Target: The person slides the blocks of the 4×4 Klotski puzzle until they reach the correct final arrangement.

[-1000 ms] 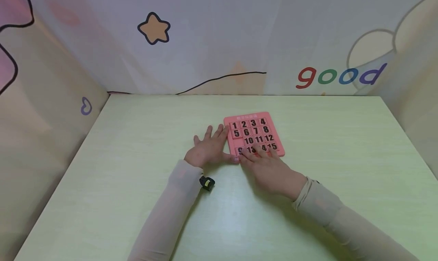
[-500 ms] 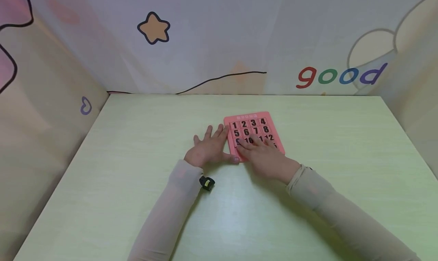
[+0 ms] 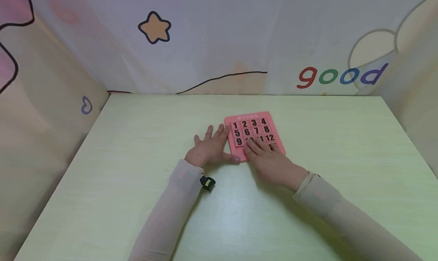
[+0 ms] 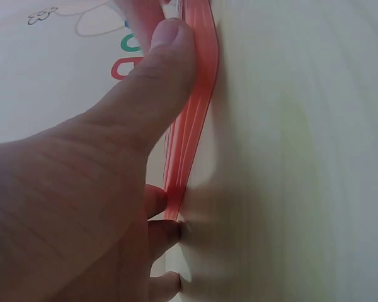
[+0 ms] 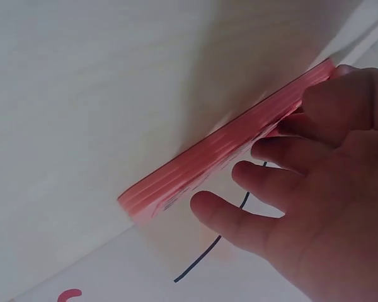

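A pink sliding number puzzle (image 3: 247, 117) lies flat at mid-table, turned slightly. Its tiles 1 to 8 show in order in the top two rows, with tile 9 (image 3: 239, 141) at the left of the third. The left hand (image 3: 209, 150) spreads along the puzzle's left side, thumb at the near-left corner and fingertips at the edge. Straight fingers of the right hand (image 3: 273, 164) rest over the lower tiles and hide most of the bottom row. A bare slot shows at bottom left. The right wrist view shows these fingers (image 5: 227, 214) extended over the puzzle's face.
Pale green tabletop (image 3: 137, 147) surrounds the puzzle. A printed cloth backdrop (image 3: 219, 37) with a star and the word "good" rises behind it, and cloth sides flank the table. A black wrist strap piece (image 3: 207, 183) hangs at the left cuff.
Tile 9 has gone from the bottom row up into the third row's left slot. The right hand moved up with it, then slightly right and back. The left hand stays in place.
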A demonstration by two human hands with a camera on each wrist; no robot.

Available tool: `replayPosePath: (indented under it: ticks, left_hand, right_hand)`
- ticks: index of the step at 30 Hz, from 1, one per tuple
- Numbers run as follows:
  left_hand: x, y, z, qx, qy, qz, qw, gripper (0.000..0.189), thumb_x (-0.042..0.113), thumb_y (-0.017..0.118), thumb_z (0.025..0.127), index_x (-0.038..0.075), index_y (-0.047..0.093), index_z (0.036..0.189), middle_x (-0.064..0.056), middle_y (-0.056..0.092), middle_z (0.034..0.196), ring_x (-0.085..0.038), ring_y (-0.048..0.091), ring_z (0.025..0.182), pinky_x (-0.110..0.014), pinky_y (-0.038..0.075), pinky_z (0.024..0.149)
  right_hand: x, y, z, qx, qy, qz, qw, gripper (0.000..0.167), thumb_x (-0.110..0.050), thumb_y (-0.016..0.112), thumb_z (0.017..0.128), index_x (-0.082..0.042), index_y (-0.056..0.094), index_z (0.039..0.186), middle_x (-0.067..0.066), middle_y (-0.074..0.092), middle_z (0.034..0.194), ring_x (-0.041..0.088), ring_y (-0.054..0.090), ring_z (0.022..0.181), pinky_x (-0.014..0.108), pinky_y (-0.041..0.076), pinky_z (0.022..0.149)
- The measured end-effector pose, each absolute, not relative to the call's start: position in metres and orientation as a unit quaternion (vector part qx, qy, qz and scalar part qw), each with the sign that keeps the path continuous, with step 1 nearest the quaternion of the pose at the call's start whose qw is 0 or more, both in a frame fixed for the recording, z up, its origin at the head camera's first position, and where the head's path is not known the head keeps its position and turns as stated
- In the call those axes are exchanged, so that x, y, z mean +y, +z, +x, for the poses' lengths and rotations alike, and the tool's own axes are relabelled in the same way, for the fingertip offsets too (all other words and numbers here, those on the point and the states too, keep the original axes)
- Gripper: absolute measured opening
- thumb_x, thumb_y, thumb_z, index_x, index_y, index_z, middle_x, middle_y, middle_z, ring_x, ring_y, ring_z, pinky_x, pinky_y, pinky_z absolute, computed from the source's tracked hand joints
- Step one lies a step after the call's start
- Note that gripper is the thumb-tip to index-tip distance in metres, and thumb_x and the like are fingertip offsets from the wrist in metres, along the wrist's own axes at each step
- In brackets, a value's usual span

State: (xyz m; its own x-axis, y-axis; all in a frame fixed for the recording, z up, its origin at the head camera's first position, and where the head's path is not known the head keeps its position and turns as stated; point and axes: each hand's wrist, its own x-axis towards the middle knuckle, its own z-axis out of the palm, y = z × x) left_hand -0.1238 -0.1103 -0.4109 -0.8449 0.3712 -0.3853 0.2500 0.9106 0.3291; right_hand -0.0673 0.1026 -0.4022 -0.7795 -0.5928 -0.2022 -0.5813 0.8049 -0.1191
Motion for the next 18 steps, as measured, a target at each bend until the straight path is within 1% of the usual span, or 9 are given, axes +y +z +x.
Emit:
replayPosePath:
  ticks: [2,4,8,13,18]
  left_hand:
    - [-0.11,-0.411,-0.124,0.951,0.133,0.163,0.225,0.118,0.074,0.066,0.081,0.02,0.001,0.164,-0.003,0.0,0.169,-0.035,-0.005,0.153,-0.072,0.009,0.113]
    - [-0.11,-0.412,-0.124,0.952,0.133,0.165,0.222,0.118,0.074,0.066,0.081,0.02,0.002,0.164,-0.003,0.0,0.169,-0.036,-0.005,0.153,-0.072,0.009,0.113]
    - [-0.11,-0.412,-0.125,0.952,0.136,0.165,0.221,0.119,0.074,0.067,0.081,0.02,0.002,0.164,-0.003,0.001,0.169,-0.036,-0.005,0.153,-0.072,0.009,0.113]
    - [-0.111,-0.413,-0.125,0.95,0.141,0.164,0.224,0.119,0.074,0.067,0.081,0.02,0.001,0.164,-0.003,0.0,0.169,-0.036,-0.005,0.153,-0.072,0.008,0.113]
    - [-0.111,-0.412,-0.124,0.95,0.141,0.165,0.224,0.118,0.074,0.066,0.081,0.02,0.002,0.164,-0.003,0.001,0.169,-0.036,-0.005,0.153,-0.072,0.009,0.113]
  right_hand:
    - [0.107,-0.404,-0.063,0.944,-0.025,-0.311,0.109,0.054,-0.012,0.048,0.104,0.001,0.036,0.155,0.02,0.028,0.161,0.042,0.021,0.149,0.07,0.026,0.109]
    - [0.111,-0.404,-0.06,0.945,-0.024,-0.31,0.104,0.055,-0.011,0.05,0.103,0.001,0.036,0.155,0.02,0.03,0.16,0.043,0.024,0.148,0.07,0.028,0.108]
    - [0.112,-0.402,-0.054,0.947,-0.029,-0.302,0.106,0.055,-0.009,0.051,0.102,0.001,0.036,0.155,0.02,0.03,0.161,0.044,0.024,0.147,0.071,0.029,0.107]
    - [0.108,-0.401,-0.052,0.946,-0.037,-0.304,0.108,0.054,-0.007,0.05,0.102,0.003,0.037,0.154,0.021,0.031,0.16,0.044,0.024,0.147,0.072,0.028,0.106]
    - [0.103,-0.401,-0.053,0.945,-0.037,-0.303,0.114,0.055,-0.01,0.05,0.103,0.003,0.036,0.154,0.021,0.03,0.16,0.044,0.023,0.148,0.071,0.026,0.108]
